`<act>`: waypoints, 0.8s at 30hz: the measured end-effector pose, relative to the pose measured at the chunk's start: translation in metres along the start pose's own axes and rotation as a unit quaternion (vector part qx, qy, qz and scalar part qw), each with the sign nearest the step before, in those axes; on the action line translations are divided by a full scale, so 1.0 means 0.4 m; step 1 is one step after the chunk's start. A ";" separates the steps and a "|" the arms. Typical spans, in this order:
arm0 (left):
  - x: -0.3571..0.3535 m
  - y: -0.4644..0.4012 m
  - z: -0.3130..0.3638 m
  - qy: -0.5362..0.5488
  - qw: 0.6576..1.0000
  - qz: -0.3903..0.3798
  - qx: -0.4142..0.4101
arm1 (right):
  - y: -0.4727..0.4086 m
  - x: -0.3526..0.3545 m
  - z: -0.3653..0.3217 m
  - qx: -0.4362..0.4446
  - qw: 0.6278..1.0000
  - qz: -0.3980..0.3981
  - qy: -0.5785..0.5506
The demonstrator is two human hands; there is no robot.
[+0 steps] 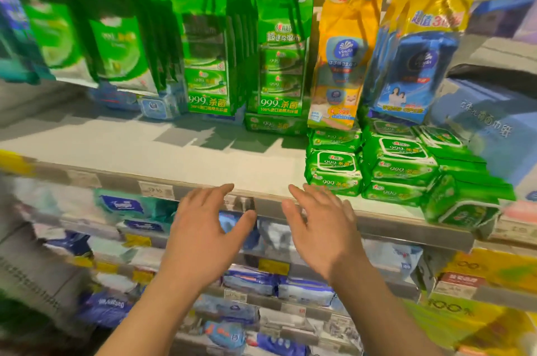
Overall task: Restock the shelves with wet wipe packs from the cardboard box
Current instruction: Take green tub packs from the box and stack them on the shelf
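Note:
Green wet wipe packs (398, 169) are stacked in several piles on the right part of the white shelf (162, 149). One more green pack (273, 124) lies flat further back. My left hand (203, 236) and my right hand (322, 227) hover side by side just in front of the shelf's front edge, fingers spread and relaxed, palms facing each other, holding nothing. The right hand's fingertips are close to the leftmost green stack (334, 171). The cardboard box is not in view.
Green hanging bags (207, 44), a yellow bag (343, 64) and a blue bag (412, 64) dangle from hooks above the shelf. A blue tissue box (488, 128) stands at the right. Lower shelves hold blue and white packs (250, 280). Price tags line the shelf rail (157, 190).

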State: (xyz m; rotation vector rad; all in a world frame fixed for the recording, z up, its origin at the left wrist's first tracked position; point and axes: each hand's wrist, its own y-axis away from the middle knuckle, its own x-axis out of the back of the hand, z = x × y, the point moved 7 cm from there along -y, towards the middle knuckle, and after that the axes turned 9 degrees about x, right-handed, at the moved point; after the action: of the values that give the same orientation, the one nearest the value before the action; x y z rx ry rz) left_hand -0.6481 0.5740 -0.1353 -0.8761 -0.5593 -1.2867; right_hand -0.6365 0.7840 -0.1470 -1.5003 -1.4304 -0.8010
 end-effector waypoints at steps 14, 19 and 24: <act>0.474 0.313 -0.558 -0.037 0.980 0.074 0.179 | 0.140 -0.200 -0.668 0.131 0.986 -0.087 -0.063; 0.618 0.454 -0.758 -0.062 0.961 0.120 0.243 | 0.176 -0.331 -0.902 0.190 0.970 -0.140 -0.052; 0.744 0.589 -0.936 -0.059 0.926 0.168 0.334 | 0.190 -0.475 -1.128 0.274 0.944 -0.180 -0.045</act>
State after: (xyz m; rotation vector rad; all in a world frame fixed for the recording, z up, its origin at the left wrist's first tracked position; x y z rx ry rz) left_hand -0.3948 0.1063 -0.1737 -0.4435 -0.8379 -0.6563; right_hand -0.5311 0.2998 -0.1517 -0.8708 -1.8414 -0.4823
